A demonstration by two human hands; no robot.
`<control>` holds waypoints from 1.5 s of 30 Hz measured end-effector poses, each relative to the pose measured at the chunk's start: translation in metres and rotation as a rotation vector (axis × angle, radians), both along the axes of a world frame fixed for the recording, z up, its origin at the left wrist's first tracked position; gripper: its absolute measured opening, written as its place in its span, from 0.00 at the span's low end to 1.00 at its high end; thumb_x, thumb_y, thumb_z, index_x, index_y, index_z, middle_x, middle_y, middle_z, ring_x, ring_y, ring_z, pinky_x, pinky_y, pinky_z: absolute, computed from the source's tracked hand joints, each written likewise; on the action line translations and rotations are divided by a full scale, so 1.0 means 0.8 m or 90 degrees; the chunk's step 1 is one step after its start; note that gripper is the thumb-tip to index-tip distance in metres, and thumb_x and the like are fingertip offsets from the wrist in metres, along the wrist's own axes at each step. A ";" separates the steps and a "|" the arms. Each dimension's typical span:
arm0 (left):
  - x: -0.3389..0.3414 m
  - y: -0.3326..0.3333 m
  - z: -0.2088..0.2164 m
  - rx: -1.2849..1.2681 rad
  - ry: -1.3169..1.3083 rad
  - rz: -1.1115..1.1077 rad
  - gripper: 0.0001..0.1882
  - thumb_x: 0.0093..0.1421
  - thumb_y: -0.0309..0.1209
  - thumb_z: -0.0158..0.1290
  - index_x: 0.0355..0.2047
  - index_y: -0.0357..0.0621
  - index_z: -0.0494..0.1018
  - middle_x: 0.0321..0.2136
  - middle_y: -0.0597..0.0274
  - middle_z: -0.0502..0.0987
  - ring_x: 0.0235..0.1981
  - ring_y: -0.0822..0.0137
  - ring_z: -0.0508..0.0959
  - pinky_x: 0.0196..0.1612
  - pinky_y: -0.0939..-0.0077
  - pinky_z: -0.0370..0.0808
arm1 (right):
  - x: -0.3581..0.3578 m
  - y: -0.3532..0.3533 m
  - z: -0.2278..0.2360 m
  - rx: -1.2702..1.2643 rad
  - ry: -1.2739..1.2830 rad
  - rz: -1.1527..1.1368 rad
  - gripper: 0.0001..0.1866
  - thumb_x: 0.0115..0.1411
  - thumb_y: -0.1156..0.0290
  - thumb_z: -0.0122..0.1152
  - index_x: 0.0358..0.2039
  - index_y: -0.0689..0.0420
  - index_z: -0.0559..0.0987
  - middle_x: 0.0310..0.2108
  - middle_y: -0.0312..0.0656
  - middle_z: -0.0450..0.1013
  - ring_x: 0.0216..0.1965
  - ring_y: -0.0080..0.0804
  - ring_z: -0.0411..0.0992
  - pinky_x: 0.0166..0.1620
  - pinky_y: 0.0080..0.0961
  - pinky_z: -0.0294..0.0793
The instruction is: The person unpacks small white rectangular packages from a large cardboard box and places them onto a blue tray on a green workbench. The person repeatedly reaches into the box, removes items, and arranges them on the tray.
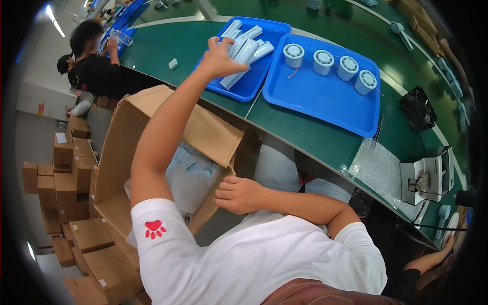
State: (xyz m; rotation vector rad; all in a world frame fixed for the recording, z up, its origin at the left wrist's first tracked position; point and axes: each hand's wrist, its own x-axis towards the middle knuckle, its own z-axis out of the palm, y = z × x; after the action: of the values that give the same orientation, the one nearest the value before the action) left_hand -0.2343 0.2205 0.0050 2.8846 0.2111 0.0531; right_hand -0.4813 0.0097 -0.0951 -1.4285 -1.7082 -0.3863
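My left hand (221, 58) reaches over a blue tray (244, 91) on the green table, its fingers spread around a pale blue plastic housing (246, 51). More pale blue housings (251, 33) lie in a loose heap beside and under it. My right hand (239, 194) is at the near right edge of an open cardboard box (211, 134), with its fingers curled over that edge. Inside the box are pale blue pieces (190, 160) and white plastic wrapping (193, 190), partly hidden by my left arm.
A second blue tray (320, 109) holds several round vented units (323, 62). To its right are a black fan (418, 108), bubble wrap (378, 170) and a white machine (427, 175). Cartons (109, 262) are stacked at left. A person (99, 66) works farther along the table.
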 end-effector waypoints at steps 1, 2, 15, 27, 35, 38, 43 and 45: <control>0.013 0.007 -0.010 0.015 0.019 -0.003 0.58 0.37 0.57 0.71 0.68 0.50 0.64 0.68 0.36 0.54 0.63 0.33 0.70 0.63 0.51 0.74 | -0.002 0.000 0.000 -0.001 0.001 0.011 0.09 0.53 0.67 0.60 0.34 0.54 0.78 0.32 0.35 0.71 0.40 0.32 0.71 0.47 0.29 0.70; 0.023 0.012 -0.023 0.026 0.039 0.001 0.58 0.38 0.57 0.70 0.68 0.51 0.63 0.68 0.36 0.54 0.63 0.32 0.70 0.64 0.51 0.73 | -0.005 -0.002 -0.003 -0.007 0.002 0.030 0.09 0.53 0.67 0.60 0.34 0.54 0.78 0.33 0.35 0.71 0.40 0.32 0.72 0.47 0.29 0.70; -0.329 0.096 0.009 -0.189 -0.780 -0.072 0.09 0.67 0.20 0.53 0.46 0.40 0.69 0.44 0.54 0.74 0.41 0.66 0.75 0.51 0.72 0.76 | -0.004 -0.024 0.000 -0.052 -0.019 -0.009 0.12 0.52 0.69 0.62 0.39 0.53 0.80 0.38 0.33 0.75 0.38 0.28 0.73 0.46 0.26 0.70; -0.623 0.161 -0.274 0.130 0.572 0.186 0.34 0.59 0.51 0.62 0.58 0.40 0.72 0.51 0.45 0.77 0.53 0.44 0.79 0.57 0.55 0.77 | -0.005 -0.006 0.005 -0.043 -0.035 -0.043 0.13 0.50 0.69 0.63 0.38 0.53 0.81 0.37 0.32 0.77 0.36 0.26 0.73 0.44 0.24 0.69; -0.493 0.122 -0.249 0.139 0.570 0.179 0.42 0.52 0.47 0.69 0.63 0.39 0.69 0.60 0.43 0.72 0.59 0.43 0.76 0.58 0.55 0.77 | -0.001 -0.003 0.013 -0.051 -0.049 -0.061 0.13 0.50 0.69 0.62 0.38 0.53 0.81 0.37 0.33 0.77 0.36 0.25 0.73 0.43 0.25 0.70; -0.481 0.122 -0.277 0.144 0.270 0.189 0.48 0.48 0.45 0.72 0.65 0.36 0.64 0.59 0.40 0.73 0.59 0.39 0.74 0.58 0.53 0.76 | -0.004 -0.007 0.016 -0.074 -0.049 -0.028 0.14 0.49 0.68 0.63 0.39 0.54 0.81 0.37 0.33 0.76 0.36 0.26 0.74 0.43 0.25 0.70; -0.471 0.194 -0.352 -0.098 0.313 0.325 0.45 0.51 0.42 0.72 0.62 0.35 0.62 0.59 0.32 0.70 0.57 0.35 0.74 0.56 0.49 0.77 | 0.003 -0.013 0.015 -0.075 -0.052 -0.021 0.15 0.49 0.67 0.63 0.40 0.54 0.81 0.38 0.33 0.76 0.37 0.27 0.74 0.44 0.26 0.70; -0.466 0.206 -0.365 -0.153 0.317 0.324 0.44 0.51 0.41 0.71 0.60 0.32 0.61 0.56 0.29 0.71 0.55 0.35 0.76 0.56 0.50 0.76 | 0.005 -0.015 0.011 -0.073 -0.050 -0.023 0.15 0.50 0.67 0.63 0.40 0.54 0.81 0.39 0.33 0.76 0.37 0.27 0.74 0.45 0.26 0.70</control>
State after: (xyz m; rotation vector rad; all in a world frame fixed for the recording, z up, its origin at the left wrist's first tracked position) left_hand -0.6071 0.3855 -0.2868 2.4820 0.9600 -0.5590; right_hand -0.4770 -0.0025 -0.0866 -1.5464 -1.7936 -0.3737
